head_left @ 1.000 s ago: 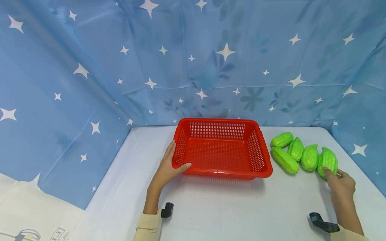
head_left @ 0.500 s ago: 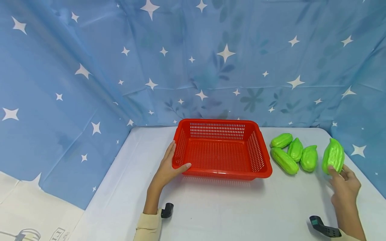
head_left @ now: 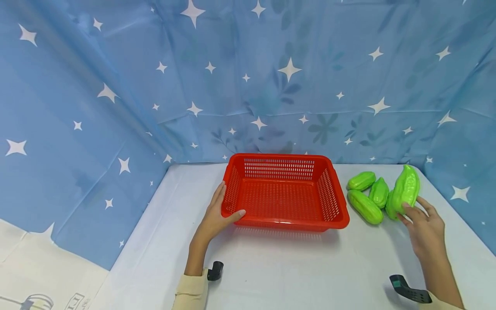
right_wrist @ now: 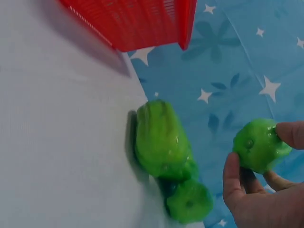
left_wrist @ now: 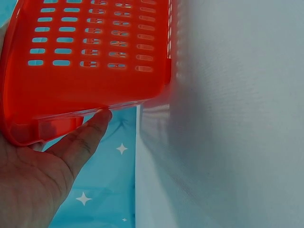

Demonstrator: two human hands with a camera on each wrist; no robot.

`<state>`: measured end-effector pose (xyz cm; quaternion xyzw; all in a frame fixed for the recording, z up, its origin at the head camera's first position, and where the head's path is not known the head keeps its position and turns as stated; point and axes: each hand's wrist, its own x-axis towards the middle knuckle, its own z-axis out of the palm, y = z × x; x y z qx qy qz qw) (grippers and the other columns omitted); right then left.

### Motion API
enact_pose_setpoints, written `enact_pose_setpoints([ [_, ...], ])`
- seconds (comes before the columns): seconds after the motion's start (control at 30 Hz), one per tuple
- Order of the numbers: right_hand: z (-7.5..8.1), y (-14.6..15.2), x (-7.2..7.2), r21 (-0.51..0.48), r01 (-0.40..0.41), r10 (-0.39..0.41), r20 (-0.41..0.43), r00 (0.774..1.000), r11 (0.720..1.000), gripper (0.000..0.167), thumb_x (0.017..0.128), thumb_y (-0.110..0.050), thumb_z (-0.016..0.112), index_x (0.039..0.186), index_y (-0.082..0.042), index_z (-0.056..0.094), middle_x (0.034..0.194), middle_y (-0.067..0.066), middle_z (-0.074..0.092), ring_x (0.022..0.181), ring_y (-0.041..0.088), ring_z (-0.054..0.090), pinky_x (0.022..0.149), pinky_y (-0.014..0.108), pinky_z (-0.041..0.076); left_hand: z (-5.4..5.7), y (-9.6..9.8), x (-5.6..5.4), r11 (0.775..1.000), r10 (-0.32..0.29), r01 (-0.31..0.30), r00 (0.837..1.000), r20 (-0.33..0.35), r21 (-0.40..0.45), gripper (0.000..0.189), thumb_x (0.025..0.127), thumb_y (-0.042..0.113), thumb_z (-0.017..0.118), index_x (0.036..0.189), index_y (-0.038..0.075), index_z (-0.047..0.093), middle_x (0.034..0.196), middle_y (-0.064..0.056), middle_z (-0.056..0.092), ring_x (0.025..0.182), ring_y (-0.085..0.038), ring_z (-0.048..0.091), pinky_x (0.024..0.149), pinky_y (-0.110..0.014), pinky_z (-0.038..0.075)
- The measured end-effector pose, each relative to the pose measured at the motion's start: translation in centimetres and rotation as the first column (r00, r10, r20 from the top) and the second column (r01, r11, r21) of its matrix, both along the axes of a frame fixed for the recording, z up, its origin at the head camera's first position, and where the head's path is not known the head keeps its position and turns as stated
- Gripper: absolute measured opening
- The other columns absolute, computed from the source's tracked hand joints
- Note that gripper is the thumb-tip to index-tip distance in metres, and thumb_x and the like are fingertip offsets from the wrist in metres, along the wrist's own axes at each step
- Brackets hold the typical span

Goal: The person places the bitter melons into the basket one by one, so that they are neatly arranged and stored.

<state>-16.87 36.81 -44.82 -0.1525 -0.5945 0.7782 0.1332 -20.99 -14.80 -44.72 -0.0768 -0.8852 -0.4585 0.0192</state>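
In the head view my left hand (head_left: 214,217) rests on the near left corner of a red plastic basket (head_left: 279,223). Its thumb lies over the front rim and its fingers run straight along the left side; the left wrist view shows a finger against the outer wall. My right hand (head_left: 426,228) holds a bright green, ribbed bitter melon (head_left: 407,185) upright above the table at the right, pinched at its lower end between thumb and fingers. Behind it another bitter melon (head_left: 390,206) is mostly hidden. The right wrist view shows the held melon's round end.
Several more green bitter melons (head_left: 365,206) lie between the basket and my right hand on the white table (head_left: 294,267). A blue curtain with white stars (head_left: 286,94) rises behind the table. Black wrist cameras (head_left: 407,288) jut from both arms.
My right hand has lifted the rightmost bitter melon off the table, first up and right, then left over its neighbour. The left hand and basket stay put.
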Motion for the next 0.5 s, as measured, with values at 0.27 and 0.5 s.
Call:
enact_pose_setpoints([
  [0.27, 0.0, -1.3, -1.6, 0.089, -0.143, 0.150, -0.076, 0.986, 0.986, 0.078, 0.095, -0.014, 0.064, 0.154, -0.025, 0.015, 0.114, -0.011, 0.049, 0.097, -0.003, 0.057, 0.072, 0.016, 0.057, -0.1, 0.0, -0.1, 1.000, 0.006, -0.006, 1.000, -0.001, 0.002, 0.106, 0.078, 0.060, 0.072, 0.158, 0.029, 0.010, 0.162, 0.017, 0.008, 0.151, -0.024, 0.019, 0.110, -0.061, 0.035],
  [0.5, 2.2, -3.7, -2.0, 0.179, -0.268, 0.282, -0.061, 0.957, 0.947, 0.089, 0.096, -0.011, 0.061, 0.157, -0.025, -0.001, 0.115, -0.008, 0.042, 0.098, -0.004, 0.055, 0.074, 0.015, 0.057, -0.2, 0.0, -0.1, 1.000, 0.001, -0.001, 1.000, 0.001, 0.021, 0.105, 0.079, 0.057, 0.072, 0.158, 0.028, 0.010, 0.162, 0.017, 0.008, 0.151, -0.023, 0.019, 0.110, -0.061, 0.035],
])
